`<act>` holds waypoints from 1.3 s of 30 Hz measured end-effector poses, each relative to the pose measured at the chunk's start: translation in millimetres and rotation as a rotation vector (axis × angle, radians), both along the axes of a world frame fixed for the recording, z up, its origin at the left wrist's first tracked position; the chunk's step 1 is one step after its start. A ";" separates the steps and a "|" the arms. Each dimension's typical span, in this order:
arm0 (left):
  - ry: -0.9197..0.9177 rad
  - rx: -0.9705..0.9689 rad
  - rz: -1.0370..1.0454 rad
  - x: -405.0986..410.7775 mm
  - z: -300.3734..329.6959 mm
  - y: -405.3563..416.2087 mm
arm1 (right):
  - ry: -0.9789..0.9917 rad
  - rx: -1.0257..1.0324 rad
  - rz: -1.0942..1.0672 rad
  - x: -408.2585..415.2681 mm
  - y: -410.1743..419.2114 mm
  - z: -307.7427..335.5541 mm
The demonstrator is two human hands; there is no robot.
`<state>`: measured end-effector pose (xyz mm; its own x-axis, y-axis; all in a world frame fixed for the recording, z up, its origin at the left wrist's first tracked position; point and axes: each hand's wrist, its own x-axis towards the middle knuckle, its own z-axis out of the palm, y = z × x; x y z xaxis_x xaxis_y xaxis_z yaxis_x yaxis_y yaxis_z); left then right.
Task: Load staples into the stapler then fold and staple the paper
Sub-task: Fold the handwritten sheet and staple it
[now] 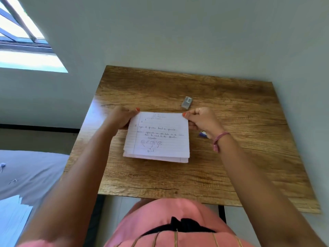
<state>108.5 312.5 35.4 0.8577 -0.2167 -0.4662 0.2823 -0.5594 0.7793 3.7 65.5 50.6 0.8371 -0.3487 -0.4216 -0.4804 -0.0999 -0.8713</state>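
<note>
1. Looking down through your head camera, you have a folded stack of lined, handwritten paper [157,138] lying flat near the middle of the wooden table [231,166].
2. Your left hand [122,117] grips the far left corner of the paper, thumb on top and the fingers tucked under the edge.
3. Your right hand [203,120] pinches the far right corner, thumb on top with the other fingers curled below; a pink bracelet [218,139] sits on that wrist.
4. A small grey staple box [187,102] lies on the table just beyond your right hand, apart from the paper.
5. A small purple and white object [203,134] peeks out beside your right wrist, mostly hidden; you cannot tell from this view whether it is the stapler.
6. A grey bedsheet [26,172] shows left of the table, with a window [21,41] above.
</note>
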 end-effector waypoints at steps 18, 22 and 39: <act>-0.045 0.096 -0.039 -4.4 -45.1 8.3 | -0.055 -0.522 0.146 -11.1 13.1 -57.2; -0.054 0.076 -0.027 -8.0 -45.4 10.3 | -0.094 -0.517 0.160 -15.1 11.0 -57.5; -0.026 0.005 -0.010 -13.8 -40.5 12.4 | -0.252 -0.927 0.548 -40.7 25.8 -79.0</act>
<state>94.7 324.9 -5.2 0.8673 -0.2230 -0.4449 0.2562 -0.5663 0.7833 -37.0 91.4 -28.4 0.9999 0.0033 0.0154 0.0094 -0.9096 -0.4153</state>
